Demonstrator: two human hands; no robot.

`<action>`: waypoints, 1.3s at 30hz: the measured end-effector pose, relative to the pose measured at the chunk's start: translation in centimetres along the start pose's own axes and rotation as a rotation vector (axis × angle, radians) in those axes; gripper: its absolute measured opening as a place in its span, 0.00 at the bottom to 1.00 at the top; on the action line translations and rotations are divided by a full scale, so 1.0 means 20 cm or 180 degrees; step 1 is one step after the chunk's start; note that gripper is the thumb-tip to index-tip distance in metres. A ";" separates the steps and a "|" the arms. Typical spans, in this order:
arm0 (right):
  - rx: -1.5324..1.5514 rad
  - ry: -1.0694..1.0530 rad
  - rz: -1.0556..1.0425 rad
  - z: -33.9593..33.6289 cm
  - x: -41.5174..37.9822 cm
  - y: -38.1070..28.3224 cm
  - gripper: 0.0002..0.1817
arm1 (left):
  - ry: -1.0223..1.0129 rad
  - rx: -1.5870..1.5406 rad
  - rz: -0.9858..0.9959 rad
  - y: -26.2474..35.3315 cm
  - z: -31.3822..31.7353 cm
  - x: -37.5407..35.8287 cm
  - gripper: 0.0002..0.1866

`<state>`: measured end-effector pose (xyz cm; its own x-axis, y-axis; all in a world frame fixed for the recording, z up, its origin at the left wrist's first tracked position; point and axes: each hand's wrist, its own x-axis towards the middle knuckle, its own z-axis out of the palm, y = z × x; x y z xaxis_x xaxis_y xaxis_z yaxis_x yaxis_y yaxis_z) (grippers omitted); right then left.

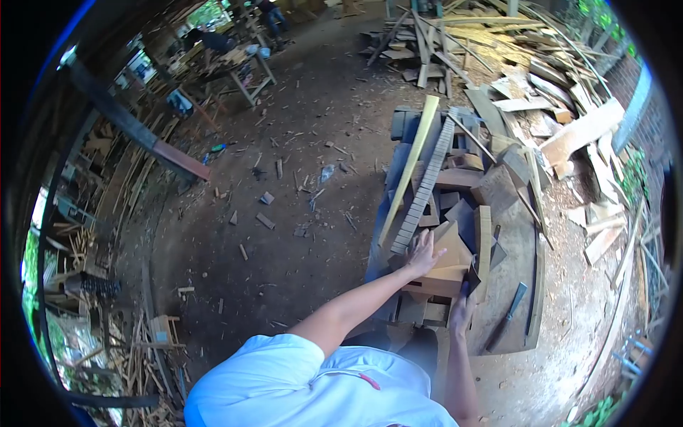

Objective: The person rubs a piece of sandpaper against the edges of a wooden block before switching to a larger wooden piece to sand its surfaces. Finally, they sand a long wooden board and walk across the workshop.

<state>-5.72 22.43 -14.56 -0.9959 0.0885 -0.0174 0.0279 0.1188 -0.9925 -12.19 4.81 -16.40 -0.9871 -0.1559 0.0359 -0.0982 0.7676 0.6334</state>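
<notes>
A light-brown wooden block (447, 249) with angled faces rests among offcuts on a workbench (516, 270). My left hand (423, 256) lies against its upper left side, fingers stretched and apart. At the block's lower right corner is my right hand (462, 309), fingers closed around a small dark flat piece (474, 280) beside the block. Just right of these stands a curved pale wooden piece (483, 245). A long yellowish strip (410, 167) and a strip with dark cross marks (425, 186) lie beyond my left hand. The fingertips of my right hand are partly hidden.
A long, narrow tool with a bluish end (517, 300) lies on the bench to the right. More wood blocks (498, 186) cover its far part. Scrap boards (526, 103) are heaped beyond. Chips litter the dirt floor (299, 142). A person (272, 16) is in the background.
</notes>
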 end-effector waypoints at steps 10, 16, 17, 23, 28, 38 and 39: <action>-0.0391 -0.0788 -0.0264 0.09 0.23 -0.06 0.24 | -0.0800 -0.0124 0.0229 0.14 -0.23 -0.18 0.35; -0.0974 -0.0760 -0.1302 0.06 0.12 -0.22 0.24 | -0.0641 -0.0428 0.0713 0.00 -0.15 -0.18 0.31; -0.0953 -0.0603 -0.1040 0.06 0.17 -0.13 0.24 | -0.0702 -0.0288 0.0522 0.09 -0.18 -0.18 0.36; -0.0366 -0.0936 -0.1095 0.10 0.05 -0.33 0.30 | -0.0573 -0.0429 0.0629 0.01 -0.20 -0.18 0.35; -0.0351 -0.0629 -0.0588 0.01 0.21 -0.05 0.28 | -0.0756 -0.0152 0.0510 0.12 -0.22 -0.19 0.37; -0.0373 -0.0535 -0.0244 -0.02 0.20 -0.06 0.27 | -0.0744 -0.0460 0.0381 0.16 -0.22 -0.18 0.31; -0.0526 -0.0503 -0.0227 -0.02 0.21 -0.06 0.26 | -0.0687 -0.0475 0.0516 0.15 -0.22 -0.18 0.30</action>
<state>-9.96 23.03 -13.34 -0.9966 -0.0802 0.0205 -0.0424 0.2807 -0.9589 -8.47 4.98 -11.25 -0.9940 0.1091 -0.0093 0.0665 0.6694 0.7399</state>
